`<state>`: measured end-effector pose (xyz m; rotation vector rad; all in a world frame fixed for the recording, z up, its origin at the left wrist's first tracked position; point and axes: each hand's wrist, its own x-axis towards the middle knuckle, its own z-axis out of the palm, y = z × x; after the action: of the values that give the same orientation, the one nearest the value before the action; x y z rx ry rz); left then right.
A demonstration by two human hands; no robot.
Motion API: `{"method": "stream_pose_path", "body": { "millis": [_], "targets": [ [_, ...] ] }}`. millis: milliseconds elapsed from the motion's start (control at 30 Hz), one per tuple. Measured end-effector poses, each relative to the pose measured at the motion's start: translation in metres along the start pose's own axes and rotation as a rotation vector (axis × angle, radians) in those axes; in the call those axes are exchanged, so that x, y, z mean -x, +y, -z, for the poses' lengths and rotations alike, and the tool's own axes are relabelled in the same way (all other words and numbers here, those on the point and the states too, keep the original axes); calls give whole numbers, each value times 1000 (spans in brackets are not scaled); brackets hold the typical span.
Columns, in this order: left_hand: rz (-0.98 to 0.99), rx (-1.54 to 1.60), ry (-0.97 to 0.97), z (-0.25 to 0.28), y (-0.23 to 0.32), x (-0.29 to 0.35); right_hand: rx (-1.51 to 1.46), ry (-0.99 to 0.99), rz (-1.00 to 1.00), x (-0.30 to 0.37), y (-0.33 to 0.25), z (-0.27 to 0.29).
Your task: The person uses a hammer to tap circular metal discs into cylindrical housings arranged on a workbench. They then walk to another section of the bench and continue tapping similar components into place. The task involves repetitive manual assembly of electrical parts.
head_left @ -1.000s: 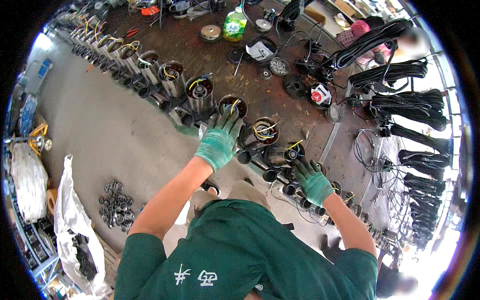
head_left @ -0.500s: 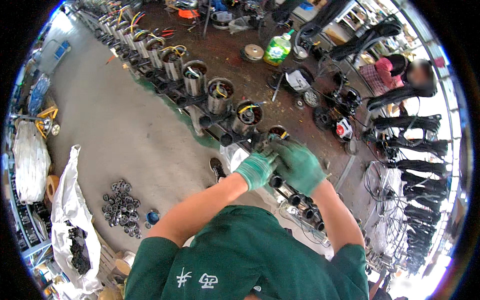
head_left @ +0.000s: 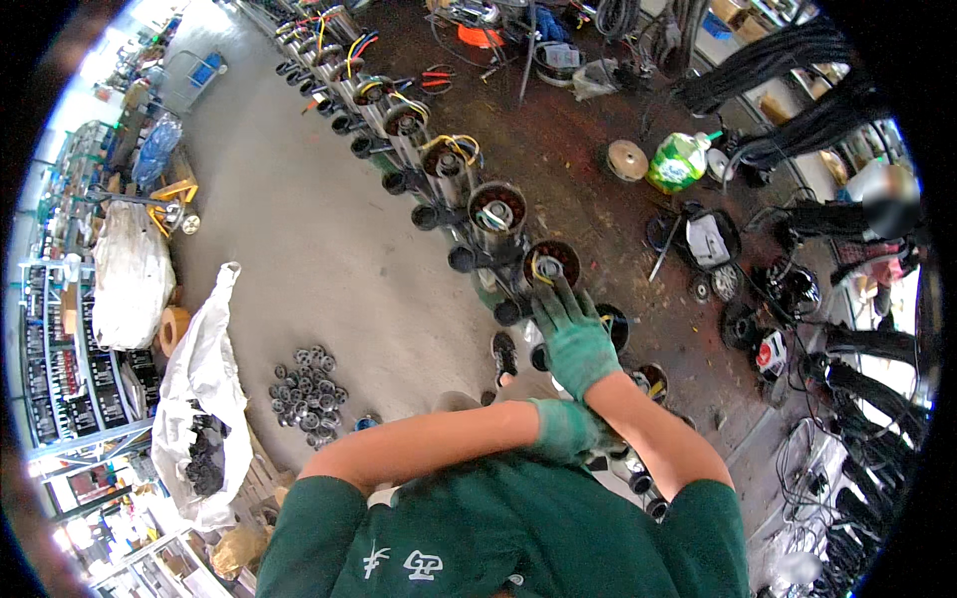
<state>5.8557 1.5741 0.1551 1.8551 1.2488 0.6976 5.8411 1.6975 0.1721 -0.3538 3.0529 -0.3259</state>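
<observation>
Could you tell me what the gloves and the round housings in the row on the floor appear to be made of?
The gloves, right hand and left hand, look like green knitted fabric, matte and close-fitting. The cylindrical motor housings seem to be metal, dull grey with a faint sheen; coloured wires inside look plastic-insulated.

The person wears a dark green short-sleeved shirt (head_left: pixel 498 528) with small white markings printed near the collar. Both forearms are bare. The right hand (head_left: pixel 575 339) and the left hand (head_left: pixel 563 429) each wear a teal-green knitted work glove with a ribbed cuff.
</observation>
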Motion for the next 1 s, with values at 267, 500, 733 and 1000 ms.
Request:
{"method": "stream_pose_path", "body": {
  "millis": [267, 500, 733, 1000],
  "targets": [
    [574, -326, 574, 192, -48, 181, -39, -13, -48, -8, -2, 8],
    [676, -908, 305, 247, -144, 250, -69, -133, -120, -23, -12, 32],
    [364, -685, 384, 250, -172, 267, -254, -245, -272, -47, -22, 62],
    [286, -651, 241, 259, -191, 289, -148, -45, -416, -313, -109, 145]
  ]
}}
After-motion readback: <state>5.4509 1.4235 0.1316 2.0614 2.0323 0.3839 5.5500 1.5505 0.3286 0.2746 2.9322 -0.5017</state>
